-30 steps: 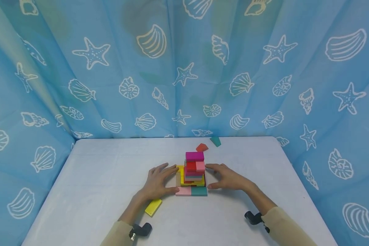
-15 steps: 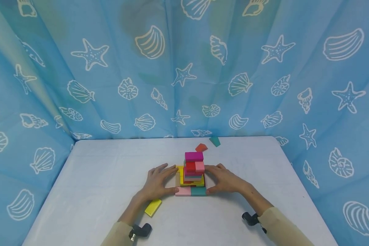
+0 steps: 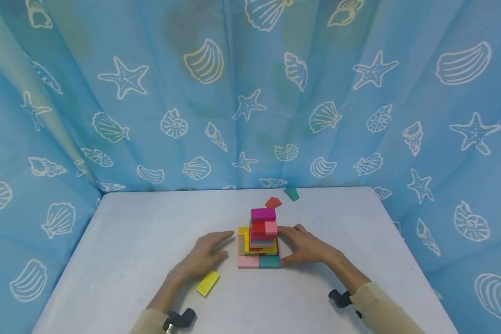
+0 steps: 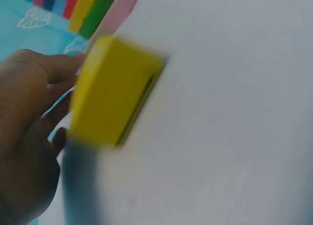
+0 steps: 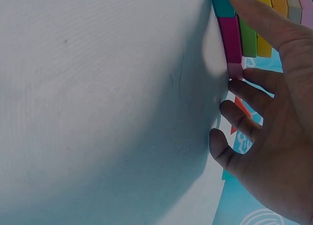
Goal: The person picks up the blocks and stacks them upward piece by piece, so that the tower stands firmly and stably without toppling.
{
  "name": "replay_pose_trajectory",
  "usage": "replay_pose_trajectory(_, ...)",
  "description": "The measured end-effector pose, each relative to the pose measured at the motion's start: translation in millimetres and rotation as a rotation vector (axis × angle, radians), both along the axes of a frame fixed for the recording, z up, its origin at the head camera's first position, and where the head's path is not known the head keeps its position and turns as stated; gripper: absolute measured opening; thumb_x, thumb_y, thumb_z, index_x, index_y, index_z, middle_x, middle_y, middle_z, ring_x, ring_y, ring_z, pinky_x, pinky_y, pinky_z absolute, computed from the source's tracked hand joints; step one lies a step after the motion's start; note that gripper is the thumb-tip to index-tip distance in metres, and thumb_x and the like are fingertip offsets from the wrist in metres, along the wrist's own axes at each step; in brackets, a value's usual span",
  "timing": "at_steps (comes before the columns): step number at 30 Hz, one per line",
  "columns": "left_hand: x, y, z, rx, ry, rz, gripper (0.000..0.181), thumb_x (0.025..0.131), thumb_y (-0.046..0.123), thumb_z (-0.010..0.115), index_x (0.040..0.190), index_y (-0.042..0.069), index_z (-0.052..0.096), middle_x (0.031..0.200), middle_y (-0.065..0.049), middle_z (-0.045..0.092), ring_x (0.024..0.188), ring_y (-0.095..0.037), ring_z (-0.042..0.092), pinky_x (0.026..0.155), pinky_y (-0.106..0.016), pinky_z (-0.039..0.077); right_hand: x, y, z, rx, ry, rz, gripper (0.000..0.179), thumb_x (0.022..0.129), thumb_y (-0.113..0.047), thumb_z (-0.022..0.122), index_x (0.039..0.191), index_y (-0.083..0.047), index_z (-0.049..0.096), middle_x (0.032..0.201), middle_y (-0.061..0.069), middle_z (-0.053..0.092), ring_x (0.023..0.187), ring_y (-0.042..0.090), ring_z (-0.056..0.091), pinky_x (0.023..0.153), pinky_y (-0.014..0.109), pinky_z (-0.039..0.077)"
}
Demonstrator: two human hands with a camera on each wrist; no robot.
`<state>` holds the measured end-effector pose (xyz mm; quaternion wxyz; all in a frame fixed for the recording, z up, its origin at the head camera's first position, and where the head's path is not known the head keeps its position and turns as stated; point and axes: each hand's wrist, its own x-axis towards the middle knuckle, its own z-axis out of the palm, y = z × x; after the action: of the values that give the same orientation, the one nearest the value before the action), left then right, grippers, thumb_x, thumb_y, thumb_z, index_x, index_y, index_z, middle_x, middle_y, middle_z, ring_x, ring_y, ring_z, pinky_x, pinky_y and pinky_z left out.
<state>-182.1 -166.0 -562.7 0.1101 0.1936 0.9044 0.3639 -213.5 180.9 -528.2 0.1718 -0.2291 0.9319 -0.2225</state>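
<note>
A tower of coloured blocks (image 3: 258, 228) stands on the white table, topped by a magenta block (image 3: 263, 215). Its wider base has a pink block (image 3: 248, 262) and a teal block (image 3: 269, 262) along the front. My left hand (image 3: 202, 254) is held apart from the base on its left, fingers extended and holding nothing. Between that hand and me lies a loose yellow block (image 3: 208, 284), blurred in the left wrist view. On the other side, my right hand (image 3: 308, 246) rests thumb and fingertips against the base; the right wrist view has the thumb at the teal block (image 5: 224, 2).
Behind the tower lie a flat orange-red piece (image 3: 273, 202) and a flat teal piece (image 3: 292, 194), near the far edge of the table (image 3: 150, 218). A blue curtain (image 3: 250, 134) with white shell prints surrounds the table at the back and sides.
My left hand has drawn away from the base, leftward and slightly nearer to me. The right hand's thumb has closed in to the base's front right corner. The tower looks unchanged.
</note>
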Motion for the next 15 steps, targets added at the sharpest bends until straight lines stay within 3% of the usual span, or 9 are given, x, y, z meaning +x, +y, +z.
replay_pose_trajectory(5, 4.3, -22.2, 14.7, -0.020, -0.013, -0.159, 0.057, 0.092, -0.005, 0.061, 0.131, 0.035, 0.065, 0.144, 0.013, 0.056, 0.140, -0.021, 0.043, 0.113, -0.057, 0.033, 0.3, 0, 1.3, -0.004, 0.008, 0.008, 0.101, 0.067, -0.044, 0.092, 0.153, -0.024, 0.042, 0.152, -0.002, 0.048, 0.134, 0.024, 0.040, 0.098, 0.050, 0.052)
replay_pose_trajectory(9, 8.9, -31.3, 23.8, -0.062, -0.055, -0.283, 0.066, 0.085, -0.015, 0.055, 0.117, 0.041, 0.074, 0.150, 0.006, 0.051, 0.144, -0.029, 0.034, 0.113, -0.067, 0.025, 0.4, 1, 0.8, -0.001, 0.009, 0.008, 0.101, 0.067, -0.044, 0.092, 0.153, -0.025, 0.042, 0.152, -0.002, 0.047, 0.135, 0.024, 0.039, 0.098, 0.050, 0.051)
replay_pose_trajectory(12, 12.2, -33.1, 26.4, -0.096, -0.097, -0.309, 0.069, 0.082, -0.015, 0.057, 0.109, 0.045, 0.076, 0.155, 0.004, 0.044, 0.149, -0.032, 0.023, 0.113, -0.071, 0.020, 0.5, 1, 0.1, -0.001, 0.007, 0.005, 0.102, 0.067, -0.044, 0.092, 0.153, -0.025, 0.042, 0.152, -0.002, 0.047, 0.136, 0.024, 0.039, 0.099, 0.050, 0.051)
replay_pose_trajectory(15, 14.3, -32.2, 27.1, -0.127, -0.119, -0.298, 0.064, 0.081, -0.011, 0.065, 0.102, 0.048, 0.077, 0.157, 0.006, 0.041, 0.150, -0.032, 0.019, 0.112, -0.072, 0.019, 0.6, 1, -0.5, -0.004, 0.006, 0.002, 0.102, 0.067, -0.044, 0.092, 0.153, -0.025, 0.042, 0.152, -0.002, 0.047, 0.136, 0.025, 0.039, 0.099, 0.051, 0.051)
